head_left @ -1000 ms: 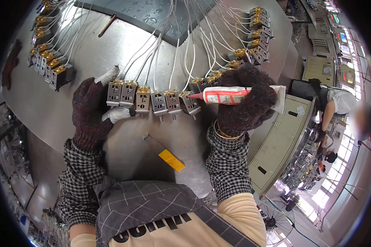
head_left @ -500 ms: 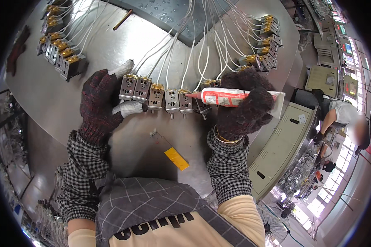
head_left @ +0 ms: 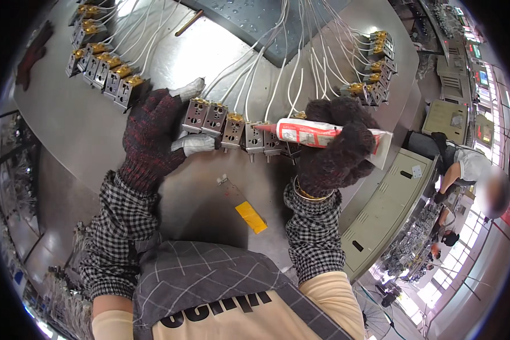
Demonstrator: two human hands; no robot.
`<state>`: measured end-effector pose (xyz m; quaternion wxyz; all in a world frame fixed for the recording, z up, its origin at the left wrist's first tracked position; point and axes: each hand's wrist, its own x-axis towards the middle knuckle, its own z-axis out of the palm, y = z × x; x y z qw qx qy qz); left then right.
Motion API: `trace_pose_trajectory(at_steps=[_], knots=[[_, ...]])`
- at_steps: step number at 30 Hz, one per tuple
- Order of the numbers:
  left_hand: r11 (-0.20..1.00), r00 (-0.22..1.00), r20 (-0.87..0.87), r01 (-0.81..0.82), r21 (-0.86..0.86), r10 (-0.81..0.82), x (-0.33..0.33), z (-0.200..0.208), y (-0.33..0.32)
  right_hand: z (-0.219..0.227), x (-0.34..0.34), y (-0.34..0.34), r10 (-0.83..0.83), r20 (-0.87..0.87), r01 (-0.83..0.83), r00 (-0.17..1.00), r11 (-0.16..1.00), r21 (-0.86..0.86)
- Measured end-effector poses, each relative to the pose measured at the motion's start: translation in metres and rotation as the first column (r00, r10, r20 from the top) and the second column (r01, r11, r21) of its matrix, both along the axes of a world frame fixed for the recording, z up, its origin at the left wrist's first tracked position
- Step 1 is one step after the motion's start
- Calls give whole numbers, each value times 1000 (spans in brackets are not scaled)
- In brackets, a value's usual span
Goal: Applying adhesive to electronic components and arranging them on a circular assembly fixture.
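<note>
Head view, places given from the tube. The tube [head_left: 309, 132], white and red, lies on its side in the right hand [head_left: 341, 144]; gloved fingers are wrapped round its body, pinching it. Its red nozzle [head_left: 268, 128] points left, tip at the brassy top of one metal block [head_left: 254, 143]; can't tell if it touches or if anything is coming out. More metal blocks [head_left: 214, 119] stand in a row left of the tube, others partly hidden under it. White wires [head_left: 247, 93] run from the row to beyond the tube, toward a wet dark panel [head_left: 241, 25].

Left hand [head_left: 153, 136], gloved with pale fingertips, is well left of the tube: thumb and forefinger spread apart about the row's left end. Contact there unclear.

Yellow-ended strip [head_left: 251, 217] lies nearer the body than the tube. Co-worker [head_left: 462, 156] well right of it.

Step in hand, my read: nozzle work on this block's top, possibly dispensing. Next move likely calls for a steady tip, a controlled squeeze, then a clean lift and shift along to another block without snagging wires.
</note>
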<state>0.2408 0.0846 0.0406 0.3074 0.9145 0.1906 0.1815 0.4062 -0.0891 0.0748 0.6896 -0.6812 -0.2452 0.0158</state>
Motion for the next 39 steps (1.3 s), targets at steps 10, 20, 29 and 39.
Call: trace_pose_trajectory(at_steps=[10,20,29,39], knots=[[1000,999,31,12,25,-13,-1,-5,1,-7,-4,-1,-5,-167,51,986,961,271],[998,998,-60,24,58,-21,-4,-7,2,8,-20,1,-55,-52,46,997,986,-159],[999,1000,-4,29,31,-29,-4,-4,3,-19,-12,2,87,-192,30,978,844,536],[998,999,43,14,62,-17,-4,-12,2,4,-21,22,26,141,-6,990,990,-144]])
